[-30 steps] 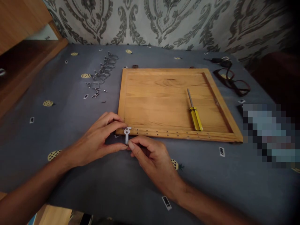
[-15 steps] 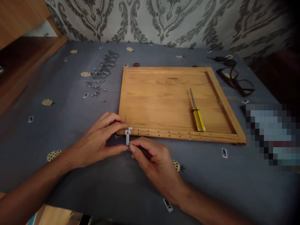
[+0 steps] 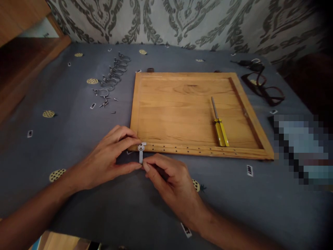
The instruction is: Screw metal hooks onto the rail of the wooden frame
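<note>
A small light-grey metal hook (image 3: pixel 141 152) stands at the front left corner of a wooden frame (image 3: pixel 187 151), its plate on the front rail beside a double row of small dark holes. My left hand (image 3: pixel 109 159) holds it, index finger at the plate and thumb close to its lower end. At that same lower end, my right hand (image 3: pixel 171 187) pinches with thumb and index finger, the other fingers curled in. A yellow-handled screwdriver (image 3: pixel 220 132) lies on the frame's panel, its handle by the front rail.
Several similar metal hooks (image 3: pixel 114 74) lie in a line at the back left, with loose screws (image 3: pixel 104 102) nearer. Eyeglasses (image 3: pixel 262 88) rest right of the frame. A pixelated object (image 3: pixel 301 146) is at the right edge. A patterned wall (image 3: pixel 179 21) bounds the blue-grey tablecloth (image 3: pixel 78 215).
The whole view has shifted very slightly. Both hands keep the same grip on the hook at the corner, and the screwdriver lies as before.
</note>
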{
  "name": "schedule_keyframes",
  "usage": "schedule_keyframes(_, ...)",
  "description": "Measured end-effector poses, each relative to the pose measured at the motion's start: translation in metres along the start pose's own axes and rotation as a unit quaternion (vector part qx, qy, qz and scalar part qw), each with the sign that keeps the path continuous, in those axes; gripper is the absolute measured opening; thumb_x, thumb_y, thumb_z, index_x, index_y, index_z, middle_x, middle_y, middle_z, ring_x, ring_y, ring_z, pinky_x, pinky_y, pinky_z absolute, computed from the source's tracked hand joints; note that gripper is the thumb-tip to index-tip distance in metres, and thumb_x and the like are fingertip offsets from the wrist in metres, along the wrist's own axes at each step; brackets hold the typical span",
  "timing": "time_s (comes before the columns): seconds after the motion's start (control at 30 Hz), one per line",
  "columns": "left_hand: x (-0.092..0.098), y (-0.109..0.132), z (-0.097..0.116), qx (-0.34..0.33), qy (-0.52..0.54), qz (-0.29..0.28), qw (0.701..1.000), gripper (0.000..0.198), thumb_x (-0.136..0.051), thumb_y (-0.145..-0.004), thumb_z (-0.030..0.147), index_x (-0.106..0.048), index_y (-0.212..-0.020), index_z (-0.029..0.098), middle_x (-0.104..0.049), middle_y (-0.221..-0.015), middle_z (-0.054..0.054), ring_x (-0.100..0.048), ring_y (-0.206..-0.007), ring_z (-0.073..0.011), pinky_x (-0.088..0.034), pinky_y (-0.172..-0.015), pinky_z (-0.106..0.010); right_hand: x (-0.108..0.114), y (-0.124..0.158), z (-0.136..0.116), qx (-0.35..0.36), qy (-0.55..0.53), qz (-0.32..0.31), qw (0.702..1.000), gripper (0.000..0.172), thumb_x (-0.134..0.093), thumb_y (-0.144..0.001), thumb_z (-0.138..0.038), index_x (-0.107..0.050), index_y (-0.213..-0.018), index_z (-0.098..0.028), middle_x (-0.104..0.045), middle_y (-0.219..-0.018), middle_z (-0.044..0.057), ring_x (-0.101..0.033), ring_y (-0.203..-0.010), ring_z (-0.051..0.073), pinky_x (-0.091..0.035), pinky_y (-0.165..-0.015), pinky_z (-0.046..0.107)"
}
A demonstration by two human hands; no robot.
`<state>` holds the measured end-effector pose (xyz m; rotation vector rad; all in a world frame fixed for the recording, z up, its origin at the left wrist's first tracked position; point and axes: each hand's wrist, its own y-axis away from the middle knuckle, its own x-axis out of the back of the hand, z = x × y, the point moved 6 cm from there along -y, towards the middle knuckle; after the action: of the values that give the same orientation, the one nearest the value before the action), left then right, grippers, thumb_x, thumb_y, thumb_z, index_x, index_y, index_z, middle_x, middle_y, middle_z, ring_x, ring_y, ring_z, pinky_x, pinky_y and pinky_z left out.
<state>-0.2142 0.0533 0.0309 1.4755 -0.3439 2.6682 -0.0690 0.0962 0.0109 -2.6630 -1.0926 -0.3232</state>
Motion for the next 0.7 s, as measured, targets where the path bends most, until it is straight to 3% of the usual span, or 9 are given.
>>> schedule_keyframes(0.7,0.0015,-0.0017,-0.0011,0.007,-0.003,-0.003,1.000,0.032,-0.063,-0.089,0.040,-0.055,-0.117,0.026,-0.056,-0.116,0.000,-0.054,-0.108,-0.0135,-0.049,-0.091,-0.025,0.0008,-0.0008,-0.0004,0.018,0.004,0.004,1.000,0.013,-0.057,-0.093,-0.014,-0.066,-0.084,-0.016,-0.062,-0.069,-0.004,-0.054,-0.060,0.006,-0.040,-0.056,0.019)
